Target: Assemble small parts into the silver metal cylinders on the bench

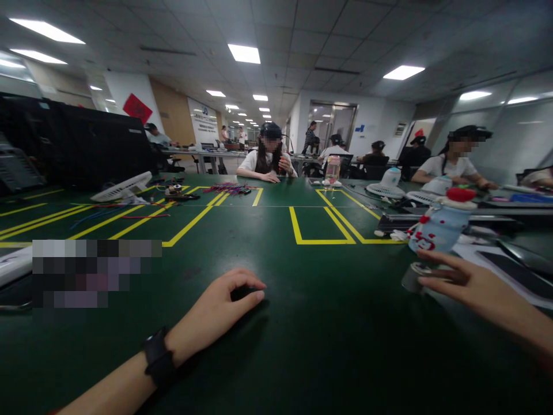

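Note:
My left hand (pixel 222 302) rests on the green table (pixel 259 357), a black band on its wrist. Its fingers are loosely curved, thumb and forefinger apart, with nothing between them. On the right, my right hand (pixel 470 282) reaches in with stretched, parted fingers. Their tips are at the right side of a small grey cylinder (pixel 412 278) with a shiny rim on top; whether they touch it, I cannot tell. Just behind stands a light blue bottle (pixel 440 225) with a red top and red decorations.
Yellow tape (pixel 326 242) marks boxes on the table. A wire pile (pixel 231 188) lies at the far side, near a seated person (pixel 270 155). White fans (pixel 389 183) stand at right; another white fan (pixel 123 187) lies at left. A dark tablet-like panel (pixel 518 276) is beyond my right hand.

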{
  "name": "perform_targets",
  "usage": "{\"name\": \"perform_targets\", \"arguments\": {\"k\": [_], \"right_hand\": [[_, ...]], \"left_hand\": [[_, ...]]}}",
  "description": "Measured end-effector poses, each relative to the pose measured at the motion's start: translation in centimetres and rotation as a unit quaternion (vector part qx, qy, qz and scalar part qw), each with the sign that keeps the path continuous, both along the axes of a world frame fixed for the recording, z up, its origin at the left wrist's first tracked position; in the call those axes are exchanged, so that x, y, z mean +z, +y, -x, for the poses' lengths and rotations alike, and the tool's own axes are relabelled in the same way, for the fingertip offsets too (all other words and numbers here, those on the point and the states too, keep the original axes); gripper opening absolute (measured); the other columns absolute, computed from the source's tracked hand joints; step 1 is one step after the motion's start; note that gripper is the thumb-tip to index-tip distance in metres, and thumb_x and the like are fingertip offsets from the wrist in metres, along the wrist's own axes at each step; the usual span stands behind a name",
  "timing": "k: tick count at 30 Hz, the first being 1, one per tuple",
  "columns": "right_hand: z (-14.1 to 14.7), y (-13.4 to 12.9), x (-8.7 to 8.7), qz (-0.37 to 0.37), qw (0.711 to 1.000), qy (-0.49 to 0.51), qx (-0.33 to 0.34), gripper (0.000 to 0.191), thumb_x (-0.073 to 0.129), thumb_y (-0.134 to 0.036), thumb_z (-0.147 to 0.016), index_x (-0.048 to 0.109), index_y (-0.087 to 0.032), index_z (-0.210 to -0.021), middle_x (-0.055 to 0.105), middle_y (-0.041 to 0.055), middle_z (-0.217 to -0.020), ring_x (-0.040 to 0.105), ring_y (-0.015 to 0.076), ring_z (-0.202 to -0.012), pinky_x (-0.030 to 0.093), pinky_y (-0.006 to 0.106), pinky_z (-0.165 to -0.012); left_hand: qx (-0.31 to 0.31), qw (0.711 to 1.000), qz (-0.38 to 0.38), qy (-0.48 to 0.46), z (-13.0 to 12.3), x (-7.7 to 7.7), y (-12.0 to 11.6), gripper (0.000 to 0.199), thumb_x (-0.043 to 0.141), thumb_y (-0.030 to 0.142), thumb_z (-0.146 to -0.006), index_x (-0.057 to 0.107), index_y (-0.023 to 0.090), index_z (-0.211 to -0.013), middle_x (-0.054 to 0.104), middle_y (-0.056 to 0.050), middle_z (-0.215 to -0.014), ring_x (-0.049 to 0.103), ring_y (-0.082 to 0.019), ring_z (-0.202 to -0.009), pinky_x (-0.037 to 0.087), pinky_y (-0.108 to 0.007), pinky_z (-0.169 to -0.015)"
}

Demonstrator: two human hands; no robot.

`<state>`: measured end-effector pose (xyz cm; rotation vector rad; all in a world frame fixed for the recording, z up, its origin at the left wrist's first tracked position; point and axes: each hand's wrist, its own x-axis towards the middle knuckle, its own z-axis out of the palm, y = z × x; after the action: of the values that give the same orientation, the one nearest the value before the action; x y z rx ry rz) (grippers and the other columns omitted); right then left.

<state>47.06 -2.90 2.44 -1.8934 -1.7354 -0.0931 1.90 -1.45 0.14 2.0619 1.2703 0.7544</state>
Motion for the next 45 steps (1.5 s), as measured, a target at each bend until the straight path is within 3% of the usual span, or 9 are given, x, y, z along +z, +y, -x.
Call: {"name": "perform_targets", "arguments": {"k": [3, 7, 11, 15, 22, 28, 31, 39, 45], "right_hand": [[1.6, 0.0, -0.2, 0.108, 0.994, 0.03, 0.016, 0.049, 0.055, -0.052, -0.075, 0.06, -0.025, -0.116, 0.069, 0.0096, -0.091, 0.065, 0.0215, -0.074, 0.049, 0.033, -0.062], [8.5, 0.4, 0.3, 0.044, 0.988, 0.05, 0.138, 0.047, 0.054, -0.048, -0.078, 0.056, -0.026, -0.12, 0.066, 0.0064, -0.105, 0.064, 0.0204, -0.084, 0.051, 0.035, -0.072], [16.7, 1.1, -0.1, 0.04, 0.949, 0.091, 0.298, 0.043, 0.056, -0.039, -0.079, 0.056, -0.025, -0.119, 0.061, 0.0043, -0.114, 0.06, 0.0168, -0.096, 0.048, 0.033, -0.086], [20.7, 1.9, -1.4, 0.018, 0.927, 0.114, 0.357, 0.039, 0.058, -0.03, -0.078, 0.057, -0.023, -0.117, 0.061, 0.0053, -0.111, 0.057, 0.0169, -0.1, 0.046, 0.034, -0.089], [20.8, 2.5, -3.7, 0.047, 0.919, 0.202, 0.335, 0.062, 0.066, -0.03, -0.071, 0.042, -0.023, -0.128, 0.056, 0.0073, -0.119, 0.056, 0.0182, -0.102, 0.046, 0.038, -0.09], [20.9, 2.4, -3.3, 0.063, 0.902, 0.233, 0.358, 0.045, 0.064, -0.024, -0.074, 0.05, -0.022, -0.116, 0.06, 0.0047, -0.11, 0.058, 0.0157, -0.097, 0.047, 0.033, -0.086], [20.9, 2.3, -3.2, 0.043, 0.914, 0.214, 0.342, 0.04, 0.062, -0.022, -0.074, 0.051, -0.022, -0.113, 0.061, 0.0038, -0.106, 0.058, 0.0152, -0.095, 0.047, 0.032, -0.084], [20.5, 2.2, -3.6, 0.009, 0.931, 0.189, 0.313, 0.045, 0.058, -0.026, -0.075, 0.05, -0.023, -0.118, 0.058, 0.0052, -0.114, 0.057, 0.0176, -0.1, 0.046, 0.035, -0.087], [13.7, 1.3, -2.5, -0.026, 0.974, 0.112, 0.196, 0.043, 0.055, -0.037, -0.077, 0.05, -0.024, -0.118, 0.059, 0.0052, -0.113, 0.058, 0.0197, -0.1, 0.047, 0.036, -0.086]], "left_hand": [[0.0, 1.0, -0.001, 0.0, -0.1, 0.0, 0.0, 0.022, 0.054, 0.041, -0.083, 0.066, 0.026, -0.093, 0.062, -0.001, -0.105, 0.057, -0.021, -0.099, 0.043, -0.036, -0.091], [0.001, 1.0, -0.004, 0.009, -0.2, 0.0, 0.0, 0.022, 0.053, 0.041, -0.083, 0.066, 0.026, -0.093, 0.062, -0.001, -0.105, 0.057, -0.021, -0.099, 0.043, -0.036, -0.09], [0.001, 1.0, -0.012, 0.017, -0.3, -0.2, -0.1, 0.022, 0.052, 0.04, -0.084, 0.066, 0.026, -0.093, 0.062, -0.001, -0.104, 0.057, -0.02, -0.098, 0.043, -0.035, -0.09], [0.005, 0.999, -0.023, 0.022, -0.3, -0.3, 0.0, 0.023, 0.051, 0.04, -0.083, 0.067, 0.025, -0.092, 0.063, -0.002, -0.103, 0.057, -0.021, -0.099, 0.043, -0.035, -0.091], [0.037, 0.998, -0.047, 0.021, -3.4, 1.4, 0.8, 0.031, 0.051, 0.045, -0.083, 0.064, 0.027, -0.105, 0.062, -0.004, -0.105, 0.057, -0.023, -0.094, 0.046, -0.037, -0.083], [0.025, 0.991, -0.132, -0.025, -6.9, 2.9, 1.8, 0.021, 0.054, 0.037, -0.084, 0.071, 0.024, -0.088, 0.062, -0.004, -0.097, 0.057, -0.021, -0.092, 0.045, -0.035, -0.083], [0.045, 0.992, -0.117, -0.03, -5.9, 2.5, 2.0, 0.026, 0.051, 0.042, -0.085, 0.071, 0.026, -0.09, 0.061, -0.003, -0.098, 0.057, -0.02, -0.092, 0.045, -0.034, -0.082], [0.012, 0.985, -0.099, 0.139, -4.8, -1.0, 1.8, 0.025, 0.053, 0.043, -0.083, 0.069, 0.037, -0.1, 0.06, -0.003, -0.114, 0.051, -0.029, -0.103, 0.04, -0.045, -0.086], [0.014, 0.999, -0.015, 0.039, -2.2, 0.2, 1.4, 0.04, 0.051, 0.046, -0.083, 0.057, 0.031, -0.12, 0.056, -0.005, -0.122, 0.05, -0.026, -0.112, 0.038, -0.042, -0.097]]}}
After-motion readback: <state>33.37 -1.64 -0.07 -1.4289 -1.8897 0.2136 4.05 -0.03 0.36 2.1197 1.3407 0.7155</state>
